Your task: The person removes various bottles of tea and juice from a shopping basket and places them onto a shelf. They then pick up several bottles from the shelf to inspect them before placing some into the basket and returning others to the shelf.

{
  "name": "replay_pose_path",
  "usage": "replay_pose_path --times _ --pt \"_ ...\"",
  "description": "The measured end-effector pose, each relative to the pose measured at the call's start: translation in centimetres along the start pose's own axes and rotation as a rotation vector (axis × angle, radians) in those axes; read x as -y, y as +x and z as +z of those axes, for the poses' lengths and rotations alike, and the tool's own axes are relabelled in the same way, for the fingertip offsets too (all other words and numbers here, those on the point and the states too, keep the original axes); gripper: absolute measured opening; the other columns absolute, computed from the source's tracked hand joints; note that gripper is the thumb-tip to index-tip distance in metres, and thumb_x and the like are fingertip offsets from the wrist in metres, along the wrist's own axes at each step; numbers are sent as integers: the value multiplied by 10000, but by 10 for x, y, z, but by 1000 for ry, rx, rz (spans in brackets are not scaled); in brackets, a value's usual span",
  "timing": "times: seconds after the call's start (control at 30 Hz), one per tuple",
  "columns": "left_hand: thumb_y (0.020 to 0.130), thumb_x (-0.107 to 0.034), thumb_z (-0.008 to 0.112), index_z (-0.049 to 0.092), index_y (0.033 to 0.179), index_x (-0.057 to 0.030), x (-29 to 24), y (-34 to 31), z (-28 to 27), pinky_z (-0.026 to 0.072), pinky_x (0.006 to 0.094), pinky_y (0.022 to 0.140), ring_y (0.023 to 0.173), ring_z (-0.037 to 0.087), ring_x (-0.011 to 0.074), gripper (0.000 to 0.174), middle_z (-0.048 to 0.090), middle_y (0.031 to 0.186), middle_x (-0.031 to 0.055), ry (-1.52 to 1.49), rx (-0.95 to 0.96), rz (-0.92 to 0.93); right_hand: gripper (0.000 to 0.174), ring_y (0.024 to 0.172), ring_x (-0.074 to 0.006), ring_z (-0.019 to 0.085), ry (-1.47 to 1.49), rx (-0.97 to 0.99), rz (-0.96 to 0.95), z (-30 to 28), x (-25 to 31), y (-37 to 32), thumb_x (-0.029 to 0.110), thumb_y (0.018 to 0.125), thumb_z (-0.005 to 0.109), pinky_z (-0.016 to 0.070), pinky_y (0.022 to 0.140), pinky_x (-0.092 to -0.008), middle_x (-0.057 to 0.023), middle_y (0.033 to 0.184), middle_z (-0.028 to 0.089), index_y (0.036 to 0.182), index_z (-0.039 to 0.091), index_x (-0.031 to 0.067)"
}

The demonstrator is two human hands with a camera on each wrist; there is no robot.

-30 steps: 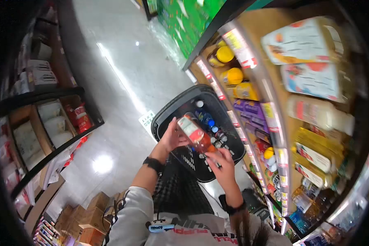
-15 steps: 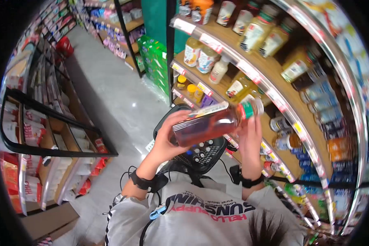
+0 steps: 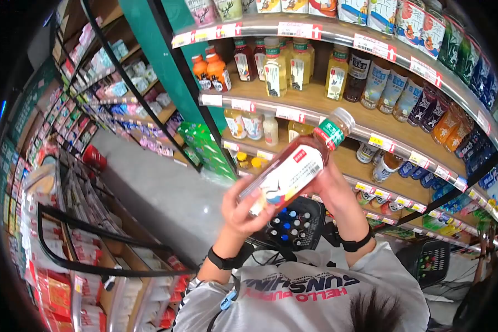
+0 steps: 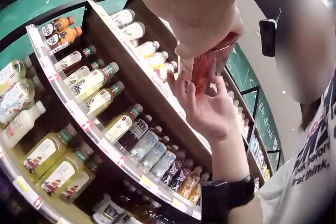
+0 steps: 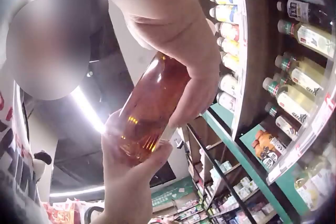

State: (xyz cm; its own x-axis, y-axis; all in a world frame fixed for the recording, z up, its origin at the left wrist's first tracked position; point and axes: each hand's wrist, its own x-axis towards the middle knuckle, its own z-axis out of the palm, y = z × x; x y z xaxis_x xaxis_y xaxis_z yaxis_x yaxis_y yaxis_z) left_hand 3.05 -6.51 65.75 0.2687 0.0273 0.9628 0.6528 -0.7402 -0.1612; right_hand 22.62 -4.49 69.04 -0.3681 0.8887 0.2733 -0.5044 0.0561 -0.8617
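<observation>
A large bottle (image 3: 293, 171) of reddish-brown drink, with a white label and a green neck band, is tilted in front of the chest, its clear cap toward the upper right. My left hand (image 3: 246, 207) grips its base end, thumb across the label. My right hand (image 3: 337, 185) holds it near the shoulder from below. In the left wrist view the right hand (image 4: 210, 111) shows behind the reddish bottle (image 4: 202, 71). The right wrist view shows the amber bottle (image 5: 149, 108) between the left hand (image 5: 131, 176) and the near right hand (image 5: 178, 40).
Curved shelves (image 3: 326, 116) of bottled drinks stand ahead and to the right. Below the hands is a black basket (image 3: 315, 213) holding several capped bottles. A black-framed rack (image 3: 116, 271) is at the left, beside the aisle floor (image 3: 166, 205). Another basket (image 3: 442, 257) stands at the lower right.
The bottle came up from over the basket to chest height and turned, its white label now facing up. Both hands moved with it, and the view swung up toward the shelves.
</observation>
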Motion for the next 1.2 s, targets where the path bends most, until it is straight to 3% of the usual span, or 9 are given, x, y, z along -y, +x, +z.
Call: replay_pose_path --times 0.13,0.17,0.33,0.37,0.57,0.67,0.9,1.07,1.2 --pt "606 -161 704 513 983 -373 29 -40 22 518 405 701 940 513 353 473 429 1085 26 -103 -19 83 803 1128 -196 424 -81 -100 -60 12 -8 16 -37 605 724 380 915 -332 -98 1218 427 1267 274 28" --pt "599 -158 710 498 1007 -372 39 -50 26 510 414 725 982 497 365 507 427 1093 34 -146 -7 65 792 1118 -194 434 -114 -139 -94 14 -13 23 -35 605 725 383 912 -330 -98 1211 433 1258 282 26" --pt "652 -82 666 437 1139 -218 110 -54 32 367 519 878 1143 369 423 555 322 1278 195 -226 299 -217 748 1076 -179 470 -311 -302 -358 36 -41 85 11 578 765 408 891 -318 -106 1151 474 1196 343 13" --pt "671 -57 642 376 1201 -124 125 -53 30 277 547 928 1169 330 432 597 258 1307 266 -324 361 -261 750 1077 -177 469 -360 -324 -416 37 -49 105 25 571 775 411 888 -316 -107 1144 477 1189 350 12" --pt "686 -75 627 305 1271 -84 228 -64 16 265 488 950 1202 287 404 668 241 1324 233 -436 506 -343 741 1117 -226 420 -895 -430 -625 23 -95 245 169 565 784 343 946 -335 -113 1149 456 1187 404 33" --pt "701 -77 609 293 1292 -85 267 -81 17 279 454 947 1192 298 397 671 234 1332 216 -478 539 -484 724 1138 -244 402 -1038 -392 -582 16 -96 297 152 565 775 330 959 -343 -119 1170 438 1188 418 55" --pt "746 -92 558 188 1313 3 331 -59 77 234 409 1003 1246 233 377 684 171 1363 235 -628 546 -447 745 1147 -203 404 -967 -474 -375 -9 -114 355 126 606 758 360 934 -328 -130 1234 428 1230 367 9" --pt "719 -133 593 141 1311 52 343 -53 148 253 409 989 1241 232 397 768 142 1361 273 -690 426 -545 807 1181 -257 374 -973 -470 -420 -15 -114 377 115 650 735 341 953 -327 -174 1246 402 1287 255 -3" --pt "708 -156 603 142 1310 57 340 -54 155 263 421 976 1232 250 403 788 113 1363 291 -696 432 -610 745 1170 -241 386 -988 -385 -385 -32 -117 394 144 696 706 337 949 -318 -183 1237 412 1280 275 -23"
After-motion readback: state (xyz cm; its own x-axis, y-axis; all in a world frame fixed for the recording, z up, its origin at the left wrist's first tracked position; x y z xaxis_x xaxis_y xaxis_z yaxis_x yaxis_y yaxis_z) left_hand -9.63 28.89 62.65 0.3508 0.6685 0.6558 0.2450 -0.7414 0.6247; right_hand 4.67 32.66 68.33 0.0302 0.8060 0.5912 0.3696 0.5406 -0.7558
